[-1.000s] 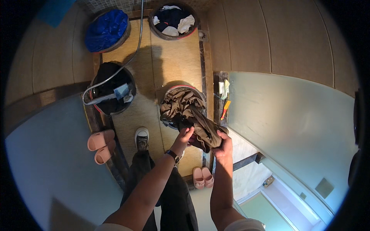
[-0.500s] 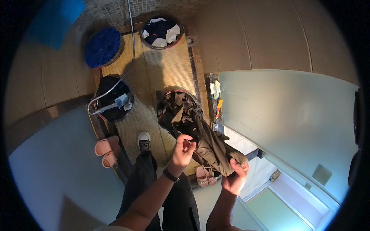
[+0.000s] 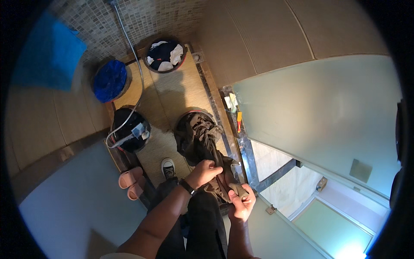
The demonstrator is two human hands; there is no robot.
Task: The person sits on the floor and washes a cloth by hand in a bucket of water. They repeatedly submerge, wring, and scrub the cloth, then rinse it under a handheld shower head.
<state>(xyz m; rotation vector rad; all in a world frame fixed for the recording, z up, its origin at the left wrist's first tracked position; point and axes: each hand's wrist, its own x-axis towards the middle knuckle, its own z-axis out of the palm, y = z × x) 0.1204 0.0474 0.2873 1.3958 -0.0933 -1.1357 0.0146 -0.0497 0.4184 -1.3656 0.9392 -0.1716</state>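
Note:
A long olive-brown garment [image 3: 222, 175] stretches from a round bucket [image 3: 189, 113] toward me, its far part still bunched over the rim and inside. My left hand [image 3: 206, 173], with a dark band at the wrist, grips the fabric partway along, fingers closed. At the near end my right hand [image 3: 242, 203] pinches a fold of the same cloth between thumb and fingers. Which kind of garment it is, I cannot tell. Much of the bucket is hidden by dark cloth.
A tub of dark and white laundry [image 3: 166, 55] stands at the far wall. On the left are a blue-covered bucket [image 3: 110, 81] and a black-lined bucket [image 3: 129, 129] with a shower hose [image 3: 137, 77] across it. Pink slippers [image 3: 130, 178] lie near-left; a frosted glass panel [image 3: 310, 108] bounds the right.
My right hand has moved left, closer to my left hand, and the garment's near end has come with it. My left hand now closes on the cloth. The whole view has turned slightly.

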